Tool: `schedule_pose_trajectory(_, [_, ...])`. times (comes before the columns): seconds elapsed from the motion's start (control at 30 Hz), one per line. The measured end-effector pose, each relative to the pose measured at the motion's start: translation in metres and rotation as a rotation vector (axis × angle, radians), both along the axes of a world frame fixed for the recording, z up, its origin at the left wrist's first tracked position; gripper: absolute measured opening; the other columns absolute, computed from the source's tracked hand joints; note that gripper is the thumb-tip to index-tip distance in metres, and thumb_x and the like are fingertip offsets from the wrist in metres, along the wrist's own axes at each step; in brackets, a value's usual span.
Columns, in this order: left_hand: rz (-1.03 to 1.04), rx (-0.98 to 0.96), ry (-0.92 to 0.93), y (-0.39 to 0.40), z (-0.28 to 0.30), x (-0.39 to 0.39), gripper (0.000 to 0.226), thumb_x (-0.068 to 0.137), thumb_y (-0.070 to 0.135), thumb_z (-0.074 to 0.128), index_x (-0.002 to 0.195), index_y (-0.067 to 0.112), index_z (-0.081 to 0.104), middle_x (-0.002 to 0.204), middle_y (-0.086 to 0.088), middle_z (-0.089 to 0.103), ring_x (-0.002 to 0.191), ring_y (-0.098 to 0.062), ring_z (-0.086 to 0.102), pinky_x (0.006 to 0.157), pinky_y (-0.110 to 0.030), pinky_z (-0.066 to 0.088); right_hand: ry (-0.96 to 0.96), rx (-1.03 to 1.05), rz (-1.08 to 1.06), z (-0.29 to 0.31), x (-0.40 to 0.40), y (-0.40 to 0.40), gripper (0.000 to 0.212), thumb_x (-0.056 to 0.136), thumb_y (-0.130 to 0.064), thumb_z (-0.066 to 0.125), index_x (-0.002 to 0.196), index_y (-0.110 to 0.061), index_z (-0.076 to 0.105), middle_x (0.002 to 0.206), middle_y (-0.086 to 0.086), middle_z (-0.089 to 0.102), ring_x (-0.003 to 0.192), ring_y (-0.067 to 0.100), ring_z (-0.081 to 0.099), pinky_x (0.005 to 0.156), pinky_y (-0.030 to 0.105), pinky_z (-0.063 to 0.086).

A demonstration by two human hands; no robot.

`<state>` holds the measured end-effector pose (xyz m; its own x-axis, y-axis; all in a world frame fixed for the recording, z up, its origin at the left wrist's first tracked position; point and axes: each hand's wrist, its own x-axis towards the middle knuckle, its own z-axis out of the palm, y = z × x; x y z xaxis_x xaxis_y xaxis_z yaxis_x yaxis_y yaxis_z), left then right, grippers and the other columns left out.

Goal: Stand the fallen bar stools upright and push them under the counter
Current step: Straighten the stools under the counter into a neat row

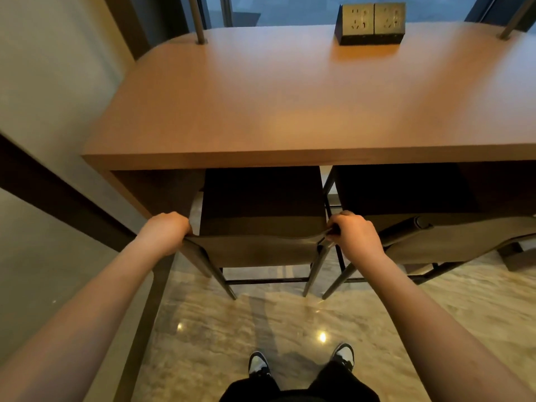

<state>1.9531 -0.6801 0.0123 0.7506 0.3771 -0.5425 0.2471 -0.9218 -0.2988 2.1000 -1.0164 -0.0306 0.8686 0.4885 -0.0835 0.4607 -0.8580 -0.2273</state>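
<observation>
I've got both hands on the backrest of the left stool (pixel 255 250) now, left hand (pixel 165 232) curled over its left top corner, right hand (pixel 355 236) wrapped round the right top corner. It stands upright on the marble floor (pixel 261 323), seat already partly beneath the worktop (pixel 290 111), legs and crossbar on my side. The right stool (pixel 435 239) is just beside it, upright too, seat tucked in.

To do this well, I reckon I push evenly with both arms so it slides straight and doesn't twist into its neighbour; the two frames look very near by my right hand. Keep the push low and level so the front legs don't lift. I'd ease off as the backrest nears the worktop edge, fingers clear of the gap. The socket box (pixel 369 23) sits well back, no bother.
</observation>
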Motion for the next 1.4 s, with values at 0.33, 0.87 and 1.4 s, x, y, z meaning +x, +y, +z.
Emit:
schedule_pose_trajectory(0.33, [0.085,-0.024,0.011,0.009,-0.004,-0.004,0.007,0.091,0.018,0.063,0.088,0.023,0.067,0.079,0.004,0.065,0.070,-0.012,0.064,0.070,-0.029,0.057,-0.031,0.034,0.029,-0.003,-0.013,0.003,0.022,0.088,-0.020,0.070,0.110,-0.021,0.067,0.107,0.002,0.066,0.093,0.021,0.065,0.081,0.032,0.053])
schedule_pose_trajectory(0.87, [-0.253,-0.218,-0.383,-0.079,0.015,0.031,0.102,0.072,0.071,0.067,0.154,0.035,0.019,0.159,0.004,0.027,0.145,-0.021,0.025,0.114,-0.048,0.027,-0.107,0.098,0.108,-0.009,-0.011,-0.034,0.081,0.071,-0.032,0.084,0.141,-0.027,0.042,0.134,0.004,0.055,0.114,0.024,0.060,0.084,0.036,0.054])
schedule_pose_trajectory(1.4, [-0.298,-0.421,-0.513,-0.379,-0.023,0.193,0.095,0.076,0.066,0.067,0.152,0.036,0.019,0.154,0.006,0.037,0.132,-0.016,0.046,0.100,-0.035,0.046,-0.270,0.110,0.249,0.019,0.140,-0.303,0.073,0.071,-0.039,0.083,0.136,-0.022,0.053,0.138,0.005,0.055,0.137,0.028,0.040,0.116,0.045,0.020])
